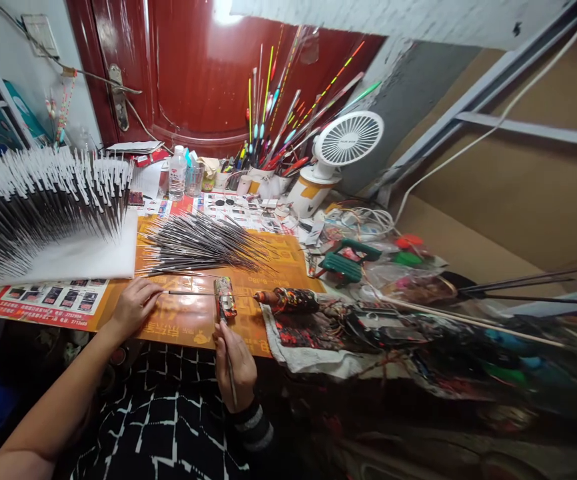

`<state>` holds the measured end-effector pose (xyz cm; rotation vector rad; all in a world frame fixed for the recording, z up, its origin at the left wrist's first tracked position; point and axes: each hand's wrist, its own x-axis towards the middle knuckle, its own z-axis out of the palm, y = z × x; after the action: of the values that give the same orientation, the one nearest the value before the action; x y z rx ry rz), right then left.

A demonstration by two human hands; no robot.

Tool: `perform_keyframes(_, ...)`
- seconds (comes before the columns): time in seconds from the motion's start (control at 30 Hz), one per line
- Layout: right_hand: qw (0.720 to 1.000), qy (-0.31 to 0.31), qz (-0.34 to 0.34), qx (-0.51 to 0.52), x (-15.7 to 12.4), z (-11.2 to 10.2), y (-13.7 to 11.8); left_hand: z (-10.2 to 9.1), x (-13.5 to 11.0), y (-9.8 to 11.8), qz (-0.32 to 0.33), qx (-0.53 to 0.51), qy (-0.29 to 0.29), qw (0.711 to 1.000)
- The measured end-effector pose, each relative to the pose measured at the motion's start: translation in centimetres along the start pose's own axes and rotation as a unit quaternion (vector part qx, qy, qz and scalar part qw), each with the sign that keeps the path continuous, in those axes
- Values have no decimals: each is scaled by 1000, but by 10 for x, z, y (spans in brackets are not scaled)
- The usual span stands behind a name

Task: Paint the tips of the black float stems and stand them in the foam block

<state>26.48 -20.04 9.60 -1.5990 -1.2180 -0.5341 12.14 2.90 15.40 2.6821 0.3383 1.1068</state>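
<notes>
My left hand (133, 303) is closed in a pinch on the left end of a thin dark rod (198, 293) that lies across the orange table mat (188, 320). The rod crosses a small paint-stained block (225, 298), and its right end goes into a paint-splattered holder (288, 300). My right hand (238, 363) is closed on a thin brush (228, 357), with the tip up at the block and the handle slanting back past my wrist. A loose pile of similar dark rods (203, 243) lies just beyond.
A white foam board (83, 257) stuck with many white-tipped rods stands at the left. At the back are cups of coloured fishing floats (268, 160), a water bottle (177, 173) and a white desk fan (346, 143). A paint-stained cloth (313, 333), green tool (346, 261) and clutter fill the right.
</notes>
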Motion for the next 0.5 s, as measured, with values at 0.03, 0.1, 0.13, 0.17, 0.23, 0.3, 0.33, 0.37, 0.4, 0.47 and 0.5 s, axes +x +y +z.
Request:
perform_keyframes(0.03, 1000, 1, 8, 15, -2, -1, 1, 0, 0, 1, 2, 4, -1, 1000)
perform_keyframes(0.1, 999, 3, 27, 45, -6, -3, 3, -1, 2, 5, 7, 16, -7, 1000)
perform_keyframes(0.13, 998, 3, 36, 58, -8, -5, 3, -3, 4, 7, 8, 26, -10, 1000)
perform_keyframes(0.17, 997, 1, 43, 66, -10, -6, 4, -7, 6, 9, 8, 39, -14, 999)
perform_keyframes(0.23, 996, -7, 47, 73, -13, -9, 6, -21, 15, 10, 8, 71, -13, 997)
perform_keyframes(0.3, 996, -15, 39, 77, -14, -12, 8, -47, 29, 6, 11, 116, -5, 993)
perform_keyframes(0.33, 996, -18, 36, 77, -15, -12, 8, -64, 37, 3, 13, 142, 2, 990)
perform_keyframes(0.37, 996, -21, 36, 78, -15, -13, 9, -83, 46, 0, 15, 168, 7, 986)
perform_keyframes(0.4, 996, -22, 39, 78, -14, -13, 8, -103, 56, -4, 15, 195, 9, 981)
perform_keyframes(0.47, 996, -13, 42, 79, -13, -12, 7, -141, 78, -10, 20, 244, 5, 970)
perform_keyframes(0.5, 996, 0, 39, 80, -11, -11, 5, -157, 89, -13, 27, 263, -3, 964)
